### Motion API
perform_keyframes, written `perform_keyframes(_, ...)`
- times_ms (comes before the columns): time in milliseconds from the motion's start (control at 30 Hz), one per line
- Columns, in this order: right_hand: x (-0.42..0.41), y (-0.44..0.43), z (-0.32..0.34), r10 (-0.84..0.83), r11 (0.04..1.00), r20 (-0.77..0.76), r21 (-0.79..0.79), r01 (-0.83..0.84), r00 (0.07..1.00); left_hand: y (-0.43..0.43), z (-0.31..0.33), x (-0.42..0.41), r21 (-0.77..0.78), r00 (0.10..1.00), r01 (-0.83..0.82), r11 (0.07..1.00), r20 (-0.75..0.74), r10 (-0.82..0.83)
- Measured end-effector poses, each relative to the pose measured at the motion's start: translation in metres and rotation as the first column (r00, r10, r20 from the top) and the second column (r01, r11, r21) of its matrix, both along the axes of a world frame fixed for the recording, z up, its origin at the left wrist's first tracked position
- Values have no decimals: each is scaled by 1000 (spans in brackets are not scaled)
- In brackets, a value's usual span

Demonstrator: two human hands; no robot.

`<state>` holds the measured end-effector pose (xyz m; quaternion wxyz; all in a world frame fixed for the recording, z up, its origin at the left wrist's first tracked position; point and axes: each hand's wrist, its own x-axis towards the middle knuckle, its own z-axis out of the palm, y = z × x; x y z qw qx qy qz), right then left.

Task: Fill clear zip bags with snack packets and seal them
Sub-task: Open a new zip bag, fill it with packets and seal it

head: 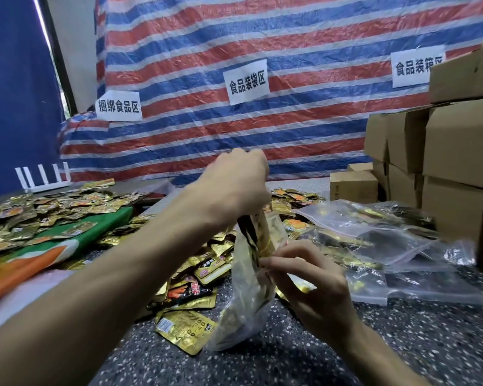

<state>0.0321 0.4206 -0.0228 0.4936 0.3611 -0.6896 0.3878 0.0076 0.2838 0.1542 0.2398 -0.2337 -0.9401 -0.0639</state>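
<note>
While loose snack packets (39, 215) cover the green and orange cloth (67, 246) at the left in a heap too dense to count, one white rack (42, 176) with five upright prongs stands behind them. Three paper signs (247, 80) hang on the striped tarp (304, 37) at the back. A second heap (204, 263) of packets lies at the centre of the speckled table (346, 344), and one flat packet (181, 330) lies apart at its near edge.

Your left hand (234, 182) reaches across from the left, fingers curled down round a gold bunch (258, 232) of packets; their number cannot be told. The lower end of the bunch stands in the mouth of one clear zip bag (243, 310), which is held tilted above the table at the centre and contains further gold packets. Your right hand (315, 282) pinches the rim of that bag between thumb and fingers.

To the right, at least three filled bags (374, 240) lie overlapping, each containing gold packets. One small box (352, 185) sits behind them, beside stacked cardboard boxes (457, 149) at the far right.
</note>
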Motion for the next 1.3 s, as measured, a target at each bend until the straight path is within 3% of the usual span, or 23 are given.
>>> perform_keyframes(100,0,0,1,-17,1000,-15,-6,17,1000,-3,11,0,-46,999,23,999,-42,-25)
perform_keyframes(167,1,0,1,-14,1000,-28,-4,13,1000,-1,7,2,-87,999,31,996,29,-29)
perform_keyframes(333,0,-2,-1,-49,999,-62,-12,48,997,13,-35,-1,-262,1000,1,965,25,6)
perform_keyframes(400,0,-1,-3,-49,999,-66,-18,48,997,13,-47,-4,-300,993,39,953,118,-3)
perform_keyframes(500,-1,-1,-3,-21,999,-54,-30,19,998,6,-47,-11,-227,956,58,972,293,12)
perform_keyframes(667,0,0,0,-42,998,-63,-47,39,997,-8,-24,-10,-60,946,100,993,316,-76)
perform_keyframes(767,0,0,0,-122,992,-87,-31,119,989,-19,-20,6,27,898,207,978,391,-201)
perform_keyframes(900,1,2,0,-154,988,-82,-35,152,985,-39,-38,30,-65,893,357,932,316,-320)
perform_keyframes(1067,4,1,1,-187,982,-54,-1,187,981,-54,-54,35,-162,917,391,906,150,-369)
perform_keyframes(1300,4,22,10,-251,966,188,117,232,950,-77,-61,29,8,917,391,920,86,-390)
